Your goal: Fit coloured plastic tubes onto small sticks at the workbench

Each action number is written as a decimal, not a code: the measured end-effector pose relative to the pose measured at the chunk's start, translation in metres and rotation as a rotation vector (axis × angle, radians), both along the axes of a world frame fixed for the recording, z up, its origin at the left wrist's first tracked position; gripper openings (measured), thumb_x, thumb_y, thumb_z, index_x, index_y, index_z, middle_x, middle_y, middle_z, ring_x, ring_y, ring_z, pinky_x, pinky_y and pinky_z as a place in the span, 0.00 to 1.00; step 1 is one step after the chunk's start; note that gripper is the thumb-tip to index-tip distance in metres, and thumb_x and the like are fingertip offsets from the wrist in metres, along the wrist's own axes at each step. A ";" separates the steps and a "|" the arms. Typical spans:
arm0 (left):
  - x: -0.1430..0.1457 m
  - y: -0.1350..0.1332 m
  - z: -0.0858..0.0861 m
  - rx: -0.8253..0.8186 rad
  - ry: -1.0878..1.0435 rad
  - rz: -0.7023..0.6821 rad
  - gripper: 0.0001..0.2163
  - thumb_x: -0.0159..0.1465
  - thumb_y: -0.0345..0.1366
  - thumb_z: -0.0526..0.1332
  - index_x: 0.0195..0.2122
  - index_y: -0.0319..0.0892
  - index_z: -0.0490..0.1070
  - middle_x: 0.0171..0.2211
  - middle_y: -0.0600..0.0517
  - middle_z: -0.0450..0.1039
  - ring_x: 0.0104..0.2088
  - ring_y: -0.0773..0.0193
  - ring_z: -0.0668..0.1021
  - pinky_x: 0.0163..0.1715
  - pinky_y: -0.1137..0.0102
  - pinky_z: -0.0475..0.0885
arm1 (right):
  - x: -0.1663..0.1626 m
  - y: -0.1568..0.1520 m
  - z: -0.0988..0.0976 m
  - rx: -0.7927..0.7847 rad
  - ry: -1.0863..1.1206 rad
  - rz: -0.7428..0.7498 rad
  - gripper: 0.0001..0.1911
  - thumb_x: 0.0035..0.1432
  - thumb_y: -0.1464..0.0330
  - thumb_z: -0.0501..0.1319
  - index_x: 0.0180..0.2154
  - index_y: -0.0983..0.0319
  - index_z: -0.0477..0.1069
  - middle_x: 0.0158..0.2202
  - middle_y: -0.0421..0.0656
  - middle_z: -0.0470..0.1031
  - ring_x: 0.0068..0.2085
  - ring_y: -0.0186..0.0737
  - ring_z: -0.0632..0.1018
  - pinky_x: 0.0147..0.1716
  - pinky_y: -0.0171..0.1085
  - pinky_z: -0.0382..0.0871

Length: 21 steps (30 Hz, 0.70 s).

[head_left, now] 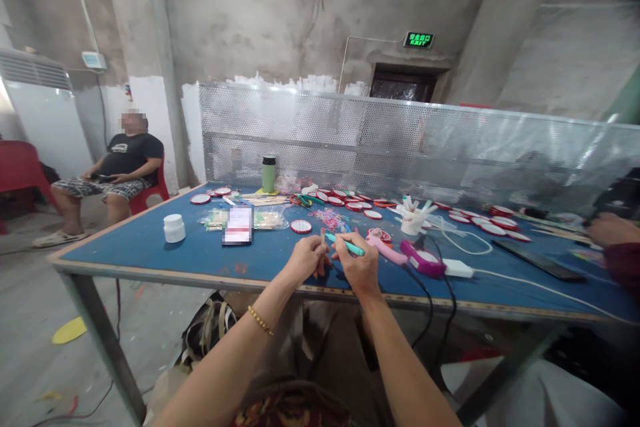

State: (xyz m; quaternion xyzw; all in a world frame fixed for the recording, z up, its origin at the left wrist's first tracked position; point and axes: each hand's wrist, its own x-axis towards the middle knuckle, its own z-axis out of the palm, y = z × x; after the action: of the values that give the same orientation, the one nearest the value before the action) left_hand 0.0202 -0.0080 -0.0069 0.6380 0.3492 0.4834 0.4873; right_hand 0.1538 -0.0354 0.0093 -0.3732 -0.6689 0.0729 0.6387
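Observation:
My right hand [359,263] is closed around a teal marker pen [353,247], its tip pointing left. Pinched in my left hand [309,259] is a small, light-brown wooden stick [323,236], standing upright. The pen tip is close to the stick; whether they touch I cannot tell. Both hands are over the table's front edge, side by side. Just beyond them lie a round red-rimmed disc [301,227] and a heap of small pink pieces [327,219]. To the right of my right hand is a pink tool [387,250], perhaps a glue gun.
On the blue table [150,257] stand a white jar [174,228], a phone [237,227], a green bottle [269,175] and a cup of markers [413,220]. Several red-rimmed discs [356,205] lie behind. Cables trail right from a purple device [423,260]. Another person's hand [607,230] is at right; someone sits left.

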 end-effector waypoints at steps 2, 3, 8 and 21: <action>0.000 0.000 0.001 0.001 0.002 -0.002 0.07 0.65 0.34 0.55 0.30 0.39 0.65 0.21 0.54 0.73 0.13 0.72 0.70 0.11 0.78 0.60 | 0.000 0.000 0.000 -0.004 -0.002 0.010 0.10 0.62 0.62 0.60 0.31 0.59 0.74 0.27 0.40 0.78 0.23 0.39 0.80 0.23 0.35 0.73; 0.000 -0.001 0.001 0.002 0.001 -0.003 0.07 0.65 0.34 0.55 0.30 0.39 0.65 0.21 0.54 0.73 0.13 0.72 0.70 0.11 0.78 0.60 | 0.000 0.001 -0.001 -0.005 -0.007 0.014 0.10 0.62 0.62 0.60 0.31 0.59 0.74 0.27 0.40 0.78 0.23 0.39 0.80 0.23 0.35 0.73; 0.000 -0.002 0.002 -0.006 0.005 0.003 0.07 0.65 0.33 0.55 0.30 0.39 0.65 0.20 0.55 0.72 0.12 0.72 0.69 0.11 0.79 0.60 | 0.001 0.002 -0.001 0.003 -0.018 0.006 0.09 0.62 0.63 0.60 0.31 0.59 0.74 0.27 0.40 0.78 0.23 0.39 0.80 0.23 0.35 0.73; 0.000 -0.001 0.001 -0.024 -0.011 0.002 0.06 0.65 0.35 0.56 0.32 0.39 0.65 0.22 0.54 0.74 0.13 0.73 0.70 0.11 0.80 0.60 | 0.000 -0.001 0.000 -0.016 0.034 -0.017 0.10 0.62 0.61 0.61 0.32 0.59 0.74 0.27 0.40 0.79 0.23 0.39 0.79 0.25 0.36 0.75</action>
State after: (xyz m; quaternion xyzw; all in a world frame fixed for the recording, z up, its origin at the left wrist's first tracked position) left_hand 0.0204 -0.0087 -0.0064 0.6290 0.3532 0.4830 0.4964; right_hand 0.1534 -0.0362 0.0094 -0.3826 -0.6542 0.0790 0.6476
